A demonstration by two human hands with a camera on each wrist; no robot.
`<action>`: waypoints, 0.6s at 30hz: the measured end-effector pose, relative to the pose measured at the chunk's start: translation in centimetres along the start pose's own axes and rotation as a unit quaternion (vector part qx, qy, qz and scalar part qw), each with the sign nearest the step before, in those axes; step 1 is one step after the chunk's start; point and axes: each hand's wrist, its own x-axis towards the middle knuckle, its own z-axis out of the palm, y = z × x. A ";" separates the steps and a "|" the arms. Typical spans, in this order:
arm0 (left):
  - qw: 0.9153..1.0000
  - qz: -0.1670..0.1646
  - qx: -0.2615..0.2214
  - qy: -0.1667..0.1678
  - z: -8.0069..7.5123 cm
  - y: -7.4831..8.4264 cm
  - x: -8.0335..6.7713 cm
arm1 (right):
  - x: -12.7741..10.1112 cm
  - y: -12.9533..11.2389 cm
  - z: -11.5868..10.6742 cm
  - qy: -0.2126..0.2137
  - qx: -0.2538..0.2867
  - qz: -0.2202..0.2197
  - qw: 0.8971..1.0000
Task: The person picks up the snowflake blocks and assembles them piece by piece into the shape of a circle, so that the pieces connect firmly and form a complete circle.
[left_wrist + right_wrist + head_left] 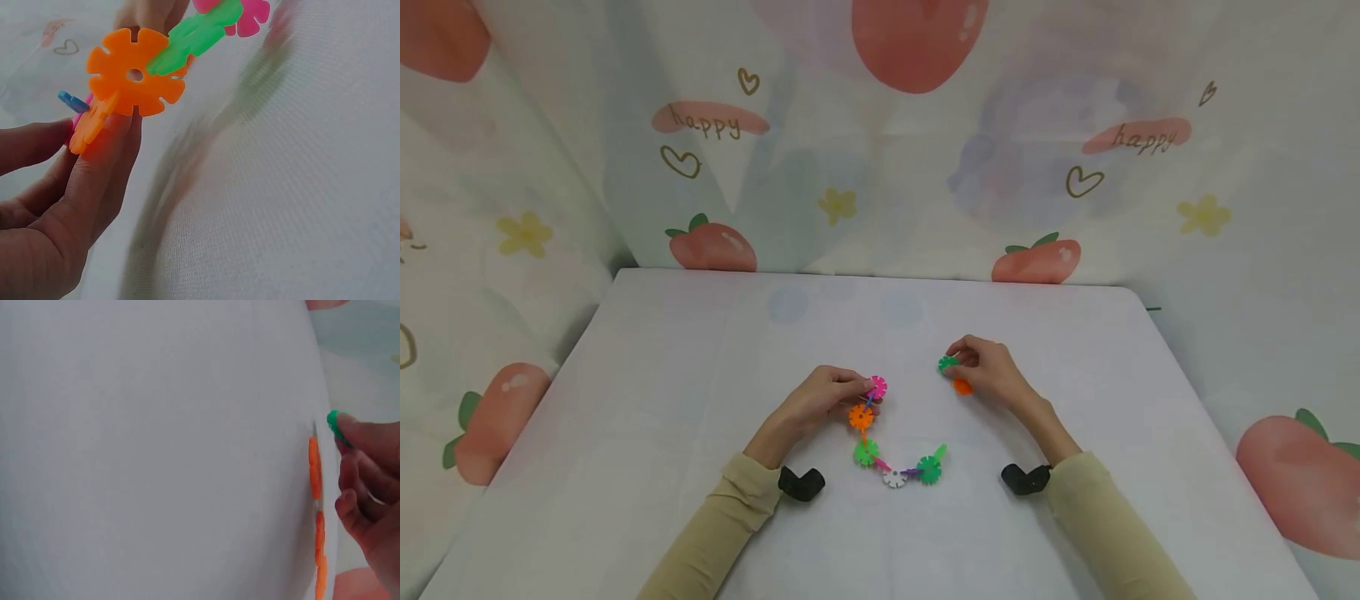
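My left hand (pixel 817 400) pinches the pink notched flower disc (pixel 877 387) at the upper end of a chain of plastic flower discs. From there the chain curves down through an orange disc (pixel 861 417), a light green disc (pixel 866 452) and a white disc (pixel 894 478) to a dark green disc (pixel 929 470). In the left wrist view, thumb and fingers grip close beside the large orange disc. Further right, my right hand (pixel 992 372) pinches a separate green disc (pixel 947 365) between thumb and fingers. Below those fingers, an orange disc (pixel 962 387) lies on the table.
In the right wrist view, orange discs (pixel 315 469) lie flat on the white table (pixel 700 333). Black wrist cameras (pixel 801 484) sit at both cuffs. A patterned cloth backdrop (pixel 880 183) rises behind the table and along its sides.
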 end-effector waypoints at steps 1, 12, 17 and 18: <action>1.000 -0.002 0.000 0.001 0.0 0.0 0.0 | -0.1 -0.2 0.1 -0.003 0.011 -0.008 1.000; 1.000 -0.018 -0.014 0.013 0.4 -0.1 0.1 | -0.9 -2.6 1.3 -0.056 0.095 -0.045 0.993; 1.000 -0.022 -0.017 0.015 0.7 0.0 -0.1 | -1.0 -3.6 1.9 -0.052 0.112 -0.065 0.990; 0.999 -0.025 -0.017 0.016 0.7 0.0 -0.1 | -1.0 -3.8 2.0 -0.052 0.118 -0.069 0.989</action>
